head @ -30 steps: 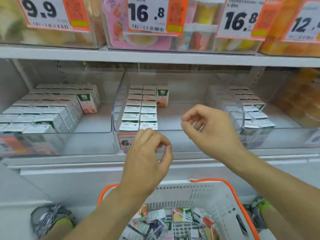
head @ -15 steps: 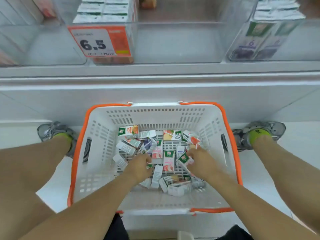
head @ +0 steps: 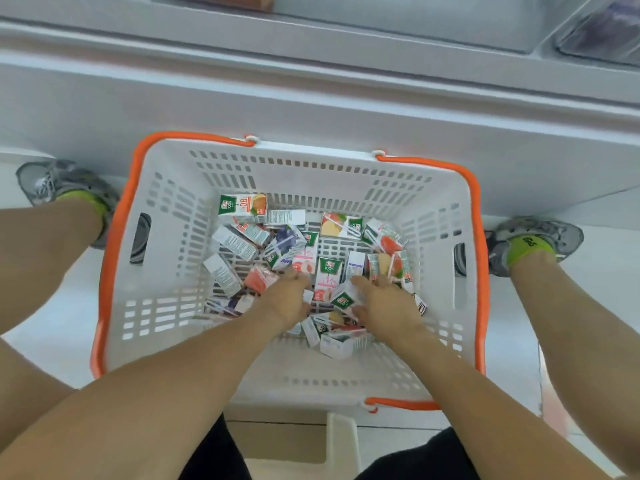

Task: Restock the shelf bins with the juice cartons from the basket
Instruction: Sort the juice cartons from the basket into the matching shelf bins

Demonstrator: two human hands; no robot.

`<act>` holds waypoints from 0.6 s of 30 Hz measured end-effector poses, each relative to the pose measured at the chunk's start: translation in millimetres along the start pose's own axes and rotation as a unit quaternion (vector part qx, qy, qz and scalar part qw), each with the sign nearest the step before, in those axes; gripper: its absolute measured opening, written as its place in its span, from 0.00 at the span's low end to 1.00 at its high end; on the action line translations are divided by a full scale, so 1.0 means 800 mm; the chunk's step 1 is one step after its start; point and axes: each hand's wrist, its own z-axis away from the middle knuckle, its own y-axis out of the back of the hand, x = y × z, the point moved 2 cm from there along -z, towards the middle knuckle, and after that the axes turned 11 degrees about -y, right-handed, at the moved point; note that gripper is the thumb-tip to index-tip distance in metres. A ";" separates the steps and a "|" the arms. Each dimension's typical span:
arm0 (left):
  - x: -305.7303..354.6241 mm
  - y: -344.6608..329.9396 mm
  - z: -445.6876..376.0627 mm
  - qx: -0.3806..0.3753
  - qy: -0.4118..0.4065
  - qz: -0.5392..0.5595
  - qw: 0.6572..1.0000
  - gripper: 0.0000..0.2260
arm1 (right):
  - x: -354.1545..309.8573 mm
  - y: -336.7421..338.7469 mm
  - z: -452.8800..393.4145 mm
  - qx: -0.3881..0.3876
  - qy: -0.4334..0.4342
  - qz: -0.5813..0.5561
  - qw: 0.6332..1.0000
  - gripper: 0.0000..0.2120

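Your left hand (head: 289, 299) was down among the juice cartons (head: 304, 258), fingers curled into the pile; whether it pinched any one of them could not be told. Your right hand (head: 384, 303) lay just beside it, thumb and fingers closed around a small white carton with a green label (head: 343, 299), its corner tilted up between them.

The cartons were small rectangular boxes of glossy printed card, white with green badges and fruit pictures in orange, pink and purple. They lay jumbled at all angles, some flat, some on edge, heaped in the middle of the basket's floor.

The basket (head: 166, 306) was white moulded plastic, rectangular with rounded corners, its walls and floor pierced by rows of slots. Orange handles (head: 117, 244) lay folded down along its rim, and a dark handhold was cut in each side wall.

It sat on the pale smooth floor between your two grey mesh trainers (head: 55, 183), worn with bright green socks. Beyond it ran the plain white base of the shelf (head: 311, 91), with clear plastic bins (head: 595, 39) blurred at the top edge.
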 end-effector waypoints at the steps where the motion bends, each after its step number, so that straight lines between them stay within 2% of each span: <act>1: -0.001 0.000 -0.001 0.005 0.000 -0.004 1.000 0.18 | -0.002 -0.002 0.000 -0.003 0.002 0.030 1.000 0.25; 10: -0.004 0.012 0.013 0.005 0.011 -0.006 1.000 0.13 | -0.020 0.003 0.007 -0.010 0.019 0.048 0.999 0.20; 14: 0.000 0.023 0.021 0.037 0.047 0.072 0.996 0.24 | -0.028 0.003 0.015 -0.014 0.025 0.041 0.999 0.18; 16: 0.005 0.032 0.023 0.050 0.062 0.090 0.993 0.31 | -0.028 0.009 0.019 -0.030 0.004 -0.009 0.999 0.16; 18: 0.012 0.048 0.027 0.067 0.067 0.100 0.990 0.33 | -0.023 0.019 0.019 -0.042 -0.024 -0.105 0.993 0.07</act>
